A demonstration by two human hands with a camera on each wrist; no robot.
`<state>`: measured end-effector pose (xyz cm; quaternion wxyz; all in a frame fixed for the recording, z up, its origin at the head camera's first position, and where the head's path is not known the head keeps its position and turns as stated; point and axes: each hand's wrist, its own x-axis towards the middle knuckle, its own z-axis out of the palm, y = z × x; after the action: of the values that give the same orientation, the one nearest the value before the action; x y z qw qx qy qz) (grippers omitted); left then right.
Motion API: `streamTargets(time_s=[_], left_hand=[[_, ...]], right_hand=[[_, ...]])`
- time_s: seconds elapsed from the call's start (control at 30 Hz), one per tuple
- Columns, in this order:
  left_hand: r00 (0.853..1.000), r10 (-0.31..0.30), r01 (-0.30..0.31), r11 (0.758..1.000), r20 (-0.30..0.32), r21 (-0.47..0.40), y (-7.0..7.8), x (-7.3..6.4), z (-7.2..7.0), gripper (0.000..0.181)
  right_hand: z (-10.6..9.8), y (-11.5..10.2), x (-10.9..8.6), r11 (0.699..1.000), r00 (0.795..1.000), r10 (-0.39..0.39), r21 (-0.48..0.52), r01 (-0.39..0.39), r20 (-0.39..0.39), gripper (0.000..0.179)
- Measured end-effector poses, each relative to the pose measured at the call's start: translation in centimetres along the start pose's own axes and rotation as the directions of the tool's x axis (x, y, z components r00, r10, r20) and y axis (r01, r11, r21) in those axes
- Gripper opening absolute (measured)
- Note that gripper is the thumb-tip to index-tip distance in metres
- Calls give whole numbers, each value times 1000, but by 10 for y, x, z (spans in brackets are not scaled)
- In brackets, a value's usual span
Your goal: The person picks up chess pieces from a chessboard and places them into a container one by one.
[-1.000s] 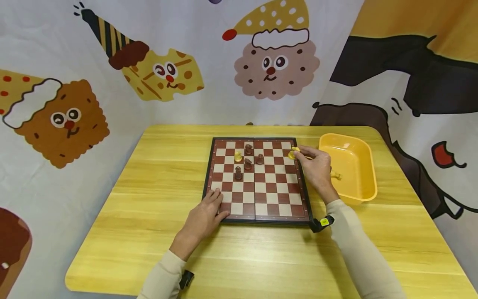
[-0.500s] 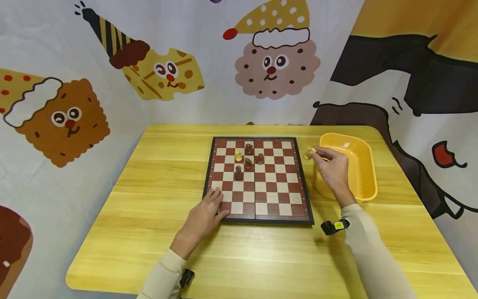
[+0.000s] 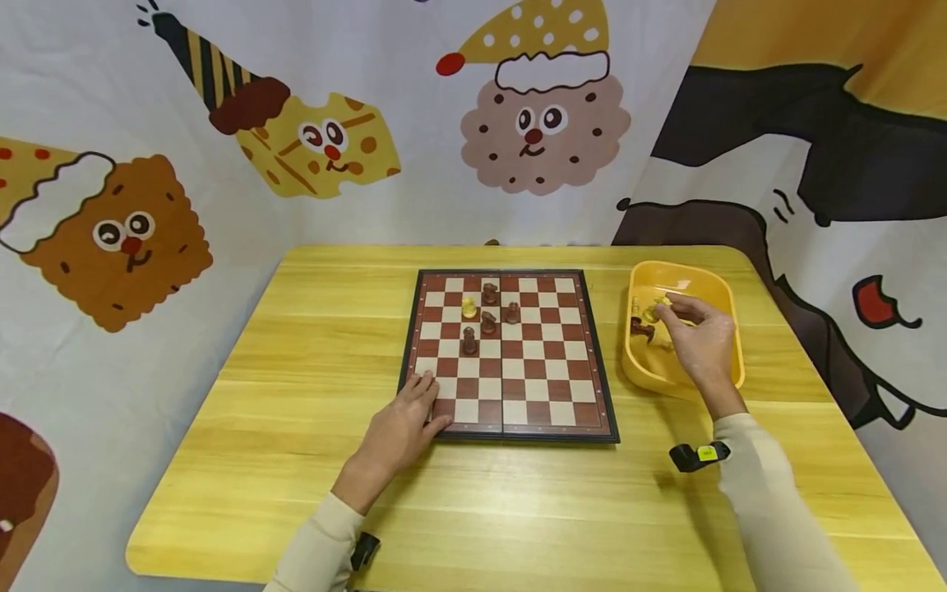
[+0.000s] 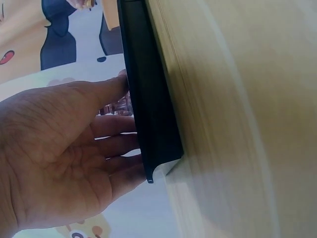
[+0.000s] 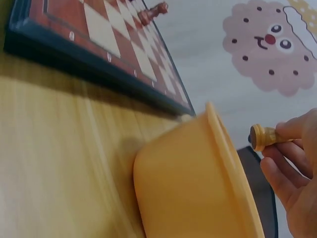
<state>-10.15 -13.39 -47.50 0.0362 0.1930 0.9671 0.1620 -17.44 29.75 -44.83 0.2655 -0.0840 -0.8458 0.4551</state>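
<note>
Left hand (image 3: 394, 436) on the chessboard (image 3: 551, 370), right hand (image 3: 703, 341) over the yellow tub (image 3: 642, 374).
Relaxed left fingers rest at the near corner, perhaps steadying it; right fingertips pinch a yellow chess piece (image 5: 263, 137) above the tub, leaving its base free. Dark pieces (image 3: 488, 323) stand farther off.

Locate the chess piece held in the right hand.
In the head view, the yellow chess piece is pinched by the right hand over the yellow tray, right of the chessboard.
</note>
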Motion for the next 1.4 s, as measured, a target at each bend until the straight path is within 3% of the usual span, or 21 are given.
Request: streamTargets(time_s=[0.13,0.37,0.5,0.73,0.83,1.07,1.4], left_hand=[[1000,3,-3,1000,-6,-5,-1,-1,0,61],[1000,0,0,1000,-2,-14,0,-1,-1,62],[1000,-10,10,1000,-2,-8,0,-1,-1,62],[1000,-5,5,1000,-11,-8,-1,-1,0,63],[1000,-3,3,1000,-12,-9,-2,-1,1,62],[1000,-1,1,1000,-1,-10,-1,0,3,63],[1000,16,-16,1000,-10,14,-2,-1,2,63]], right_hand=[[-3,5,2,1000,1000,29,-7,-29,6,31],[-5,9,5,998,991,61,17,-64,122,42],[-5,9,7,996,990,53,63,-61,131,40],[-7,4,3,996,988,77,30,-82,132,39],[-6,-3,0,998,985,46,32,-52,165,39],[12,-15,-5,989,938,-91,141,46,335,33],[28,-33,-13,984,897,-111,176,38,427,35]])
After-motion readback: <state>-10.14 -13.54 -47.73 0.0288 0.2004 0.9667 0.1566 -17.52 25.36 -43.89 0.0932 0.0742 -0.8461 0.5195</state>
